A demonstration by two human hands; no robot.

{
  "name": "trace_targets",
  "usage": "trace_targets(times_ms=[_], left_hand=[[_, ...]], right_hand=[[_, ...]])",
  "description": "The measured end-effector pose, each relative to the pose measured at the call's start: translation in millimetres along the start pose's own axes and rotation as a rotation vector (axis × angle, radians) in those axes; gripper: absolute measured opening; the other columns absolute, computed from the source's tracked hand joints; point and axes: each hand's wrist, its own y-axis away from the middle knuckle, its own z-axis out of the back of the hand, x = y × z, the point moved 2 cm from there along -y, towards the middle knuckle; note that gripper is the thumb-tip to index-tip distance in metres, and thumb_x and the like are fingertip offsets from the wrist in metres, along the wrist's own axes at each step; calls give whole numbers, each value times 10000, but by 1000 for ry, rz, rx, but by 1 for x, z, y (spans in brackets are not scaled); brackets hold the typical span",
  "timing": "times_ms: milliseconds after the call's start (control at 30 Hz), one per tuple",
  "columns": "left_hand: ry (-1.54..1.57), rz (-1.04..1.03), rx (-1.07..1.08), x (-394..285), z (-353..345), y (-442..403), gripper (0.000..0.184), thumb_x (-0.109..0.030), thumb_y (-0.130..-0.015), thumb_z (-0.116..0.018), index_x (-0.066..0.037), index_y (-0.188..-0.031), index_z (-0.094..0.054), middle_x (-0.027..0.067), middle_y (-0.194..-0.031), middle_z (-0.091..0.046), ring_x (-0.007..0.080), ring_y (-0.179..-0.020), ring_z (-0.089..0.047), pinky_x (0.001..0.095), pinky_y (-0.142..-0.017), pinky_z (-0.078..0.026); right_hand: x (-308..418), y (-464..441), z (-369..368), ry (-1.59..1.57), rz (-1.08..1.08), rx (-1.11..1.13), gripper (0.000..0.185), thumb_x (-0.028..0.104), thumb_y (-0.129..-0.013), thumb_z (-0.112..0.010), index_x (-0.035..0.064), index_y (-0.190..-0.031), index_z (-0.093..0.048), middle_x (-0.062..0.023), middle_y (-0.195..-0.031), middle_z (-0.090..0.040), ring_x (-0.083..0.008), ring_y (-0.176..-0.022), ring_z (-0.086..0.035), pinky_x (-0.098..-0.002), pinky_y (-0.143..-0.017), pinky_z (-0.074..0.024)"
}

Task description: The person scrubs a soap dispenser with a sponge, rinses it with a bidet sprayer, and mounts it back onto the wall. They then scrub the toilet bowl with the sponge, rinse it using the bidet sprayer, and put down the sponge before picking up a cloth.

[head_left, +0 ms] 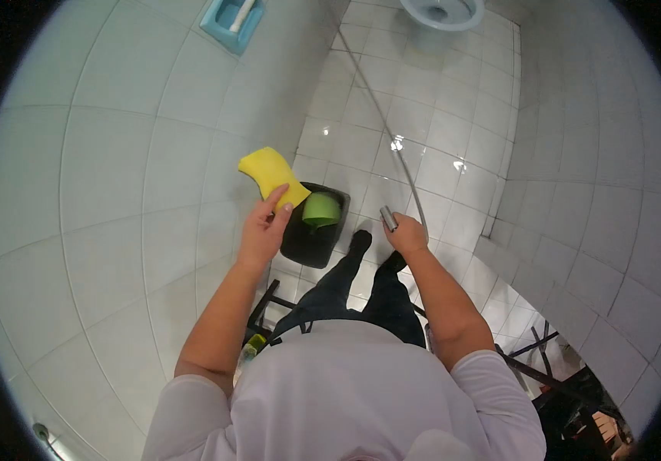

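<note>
A yellow sponge (267, 170) is pinched between the fingers and thumb of my left hand (265, 234), close to the tiled wall on the left. My right hand (406, 235) is wrapped round a metal spray nozzle (389, 219) with a long thin hose (377, 104) running up and away from it. Below my left hand, a black basin (305, 247) stands on the floor. Inside it lies a green scoop (321, 209), partly over the basin's far side. Whether water is in the basin I cannot tell.
A toilet bowl (444, 11) stands at the far end of the tiled floor (453, 100). A blue soap dish (232, 23) is set in the left wall. Dark metal legs (263, 303) and a bottle with a yellow-green top (252, 346) are beside me; more dark frames stand lower right.
</note>
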Motion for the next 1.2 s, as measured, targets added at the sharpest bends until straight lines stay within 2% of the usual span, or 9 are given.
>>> trace_targets(times_ms=[167,233,267,333,467,733,800,900,1200], left_hand=[[90,98,-13,2,6,6,319,-193,-808,-523,-147,-1123,-500,32,-789,-436,74,-633,-407,196,-605,-369],[48,155,21,-1,10,9,338,-188,-822,-503,-92,-1144,-470,81,-1083,-482,129,-977,-437,228,-816,-344],[49,154,18,1,10,10,338,-188,-822,-503,-92,-1144,-470,81,-1083,-482,129,-977,-437,228,-816,-344],[-29,86,-30,3,13,9,330,-203,-804,-527,-148,-1127,-495,42,-787,-434,92,-633,-414,204,-612,-370],[-37,93,-49,5,15,12,332,-213,-804,-525,-146,-1128,-494,44,-773,-434,99,-635,-417,211,-612,-370],[-38,40,-37,4,9,14,321,-189,-803,-527,-127,-1117,-503,55,-770,-452,102,-634,-426,217,-607,-375],[-19,36,-41,2,9,12,323,-184,-801,-531,-124,-1117,-502,55,-770,-453,101,-635,-427,216,-607,-375],[-16,56,-27,5,8,9,326,-174,-798,-535,-122,-1117,-502,60,-783,-460,100,-646,-435,214,-612,-379],[21,2,-6,10,3,11,321,-162,-798,-532,-123,-1115,-500,78,-804,-470,123,-680,-456,216,-629,-390]], right_hand=[[8,-18,-12,165,169,54,181,220,-698,-511,61,-782,-540,-146,-750,-575,-324,-740,-552,-413,-653,-435],[5,-30,-10,162,93,36,192,228,-702,-507,62,-791,-541,-150,-764,-577,-324,-750,-553,-412,-657,-436],[1,-32,-8,155,13,16,203,236,-705,-502,62,-801,-543,-155,-777,-579,-325,-759,-554,-412,-661,-437],[-2,-34,-3,129,1,-43,222,270,-727,-492,62,-775,-550,-167,-744,-574,-337,-726,-551,-418,-639,-438],[-3,-34,10,-80,-130,-239,303,347,-766,-473,56,-745,-557,-187,-700,-568,-358,-693,-547,-426,-619,-438],[22,-33,10,-79,39,-149,348,383,-766,-483,45,-772,-563,-199,-686,-560,-381,-686,-533,-430,-624,-428],[14,-40,21,-316,-270,-303,352,369,-777,-463,43,-862,-564,-208,-792,-568,-361,-780,-539,-413,-685,-424],[12,-50,23,-616,-330,-515,374,381,-784,-462,32,-869,-564,-217,-795,-566,-372,-782,-534,-415,-686,-420],[62,-77,55,-410,-72,-389,346,379,-772,-482,40,-782,-552,-209,-726,-563,-386,-720,-532,-435,-648,-424]])
